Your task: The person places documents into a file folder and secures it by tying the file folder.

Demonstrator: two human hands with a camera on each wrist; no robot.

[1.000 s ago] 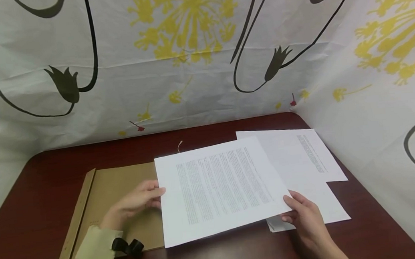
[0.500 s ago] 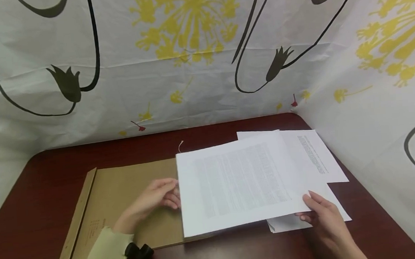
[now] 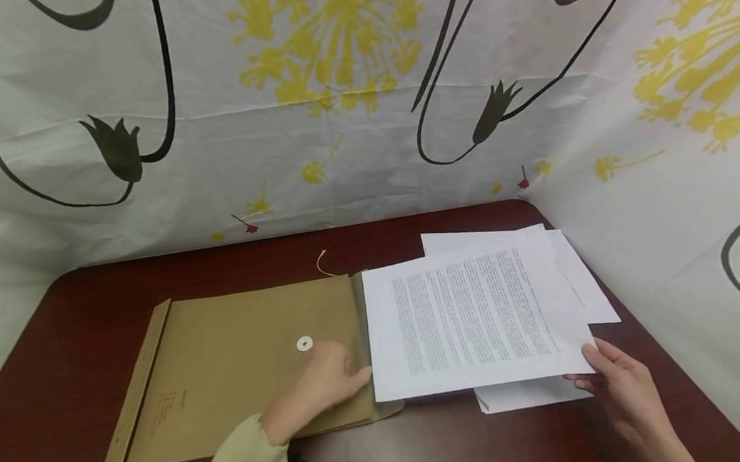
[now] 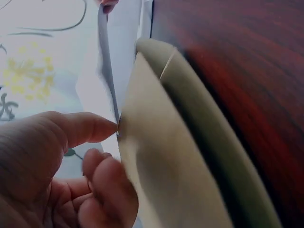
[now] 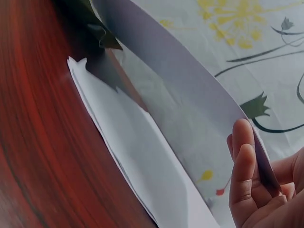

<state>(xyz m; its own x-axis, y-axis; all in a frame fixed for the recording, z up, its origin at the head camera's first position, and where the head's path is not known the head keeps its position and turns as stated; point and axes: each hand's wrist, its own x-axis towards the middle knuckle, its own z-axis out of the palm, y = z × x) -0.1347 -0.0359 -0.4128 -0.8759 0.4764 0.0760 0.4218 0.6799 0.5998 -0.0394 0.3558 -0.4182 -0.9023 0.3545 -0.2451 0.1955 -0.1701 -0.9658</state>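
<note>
A brown paper document envelope (image 3: 224, 363) lies flat on the table, with a white round button (image 3: 304, 344) on its face and its open end toward the right. Over that end is my left hand (image 3: 316, 385), fingers loosely bent, thumb tip right at the envelope's edge. The left wrist view shows the envelope's front panel (image 4: 152, 142) standing apart from the back flap (image 4: 204, 123). My right hand (image 3: 625, 378) pinches the lower right corner of the printed paper (image 3: 473, 317) between thumb and fingers. The paper's left edge meets the envelope's mouth.
More white papers (image 3: 536, 391) lie on the dark red table (image 3: 436, 441) at the right, partly under the held paper. A thin string (image 3: 322, 263) sticks out behind the envelope. Patterned white curtain (image 3: 353, 168) stands behind and beside the table.
The printed paper has moved right with my right hand, uncovering the envelope's button and open end. My left hand has let go of the paper's left edge and moved right over the envelope.
</note>
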